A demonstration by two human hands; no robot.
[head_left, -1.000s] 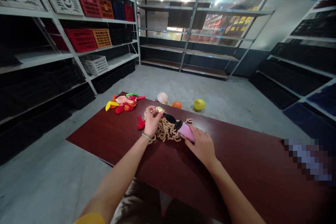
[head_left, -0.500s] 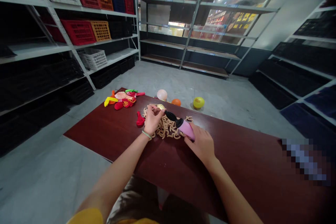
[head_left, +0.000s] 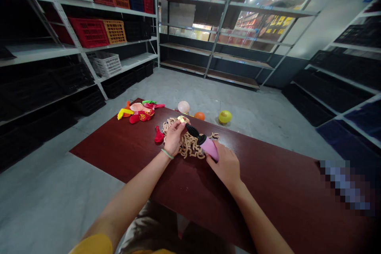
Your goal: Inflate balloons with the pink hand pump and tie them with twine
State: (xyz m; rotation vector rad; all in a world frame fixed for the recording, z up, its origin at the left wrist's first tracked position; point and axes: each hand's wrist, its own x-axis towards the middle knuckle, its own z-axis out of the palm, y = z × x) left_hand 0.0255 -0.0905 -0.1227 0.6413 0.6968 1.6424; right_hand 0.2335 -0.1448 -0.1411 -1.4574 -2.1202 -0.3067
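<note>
My left hand (head_left: 173, 137) pinches a small pale yellow balloon (head_left: 181, 119) against the black nozzle of a pink hand pump (head_left: 204, 144). My right hand (head_left: 226, 166) grips the pink body of the pump from behind. Both hands work over a heap of tan rope (head_left: 190, 143) on the dark red table (head_left: 268, 190). A limp red balloon (head_left: 158, 135) lies just left of my left hand.
A pile of limp coloured balloons (head_left: 139, 112) sits at the table's far left corner. Inflated pale (head_left: 183, 106), orange (head_left: 200, 116) and yellow (head_left: 225, 117) balloons rest on the floor beyond. Shelving with crates (head_left: 89, 31) lines the left; empty racks stand behind and right.
My left hand has lifted the yellow balloon slightly along the pump's nozzle; the right hand keeps its hold on the pump. The view has shifted a little.
</note>
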